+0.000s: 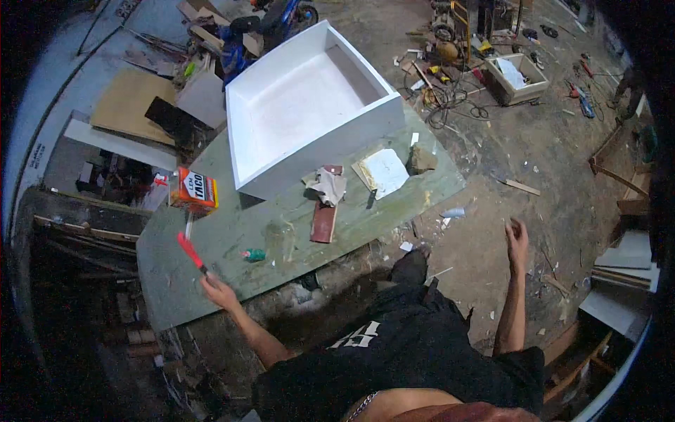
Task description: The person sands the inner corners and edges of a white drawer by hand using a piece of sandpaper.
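Note:
My left hand [221,292] is closed around a slim tool with a long red end [188,247] and a dark part beside my fingers; its exact kind does not show. It is held over the left end of the green tabletop [225,285]. An orange and black can [196,190] stands just beyond the tool's red tip. Near it on the tabletop lies a small green bottle-like item [254,254]. Out to the right, over the floor, my right hand [517,243] hangs with nothing in it, its fingers loosely curled and thumb apart.
A white open box like a drawer [309,91] fills the table's far side. Crumpled sandpaper [327,186], a reddish strip [323,224], papers [383,172] and a brown lump [422,160] lie nearer. Cables [450,105] and a wooden box [517,88] sit on the floor.

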Demonstrator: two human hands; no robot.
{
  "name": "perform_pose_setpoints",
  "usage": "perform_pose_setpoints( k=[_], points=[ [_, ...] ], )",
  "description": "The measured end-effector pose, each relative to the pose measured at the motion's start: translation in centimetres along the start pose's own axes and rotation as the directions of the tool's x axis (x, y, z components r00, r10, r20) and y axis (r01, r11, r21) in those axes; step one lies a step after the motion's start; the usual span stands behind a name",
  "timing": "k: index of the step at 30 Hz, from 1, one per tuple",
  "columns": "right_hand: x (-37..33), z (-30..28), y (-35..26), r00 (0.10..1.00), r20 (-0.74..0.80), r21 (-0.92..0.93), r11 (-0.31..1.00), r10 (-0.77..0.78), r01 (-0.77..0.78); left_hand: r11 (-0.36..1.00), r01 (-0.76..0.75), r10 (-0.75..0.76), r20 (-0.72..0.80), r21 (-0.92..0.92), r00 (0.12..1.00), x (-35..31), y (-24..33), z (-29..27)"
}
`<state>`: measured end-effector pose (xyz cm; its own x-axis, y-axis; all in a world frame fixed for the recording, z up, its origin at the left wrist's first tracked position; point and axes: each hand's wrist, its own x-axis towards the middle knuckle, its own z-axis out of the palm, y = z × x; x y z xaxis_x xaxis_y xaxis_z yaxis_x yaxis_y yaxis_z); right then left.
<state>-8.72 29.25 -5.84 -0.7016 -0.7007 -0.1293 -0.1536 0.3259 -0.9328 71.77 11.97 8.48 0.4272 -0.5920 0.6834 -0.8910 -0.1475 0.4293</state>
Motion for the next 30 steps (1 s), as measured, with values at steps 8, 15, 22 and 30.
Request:
perform_pose_setpoints(
  k=[8, 15, 22, 30],
  points=[
    [15.4, 5.5, -22.9, 0.703, 0.608, 0.161, 0.925, -0.368, 0.345, 0.795, -0.096, 0.599, 0.750, -0.599, 0.279, -6.4, 40.9, 14.7],
    [20.2, 0.1, -22.3, 0.495, 0.842, -0.441, 0.802, 0.216, 0.402, 0.262, -0.129, 0.957, 0.274, -0.957, -0.090, -20.9, 61.8, 24.6],
    [30.2, -2.7, -15.3, 0.604, 0.771, -0.363, 0.919, 0.203, 0.155, 0.379, -0.238, 0.901, 0.298, -0.894, 0.314, -16.1, 73.1, 32.3],
    [50.3, -4.9, -11.4, 0.640, 0.753, -0.419, 0.862, 0.153, 0.286, 0.974, 0.041, -0.147, 0.477, 0.224, 0.866, -8.8, 65.8, 48.1]
  ],
)
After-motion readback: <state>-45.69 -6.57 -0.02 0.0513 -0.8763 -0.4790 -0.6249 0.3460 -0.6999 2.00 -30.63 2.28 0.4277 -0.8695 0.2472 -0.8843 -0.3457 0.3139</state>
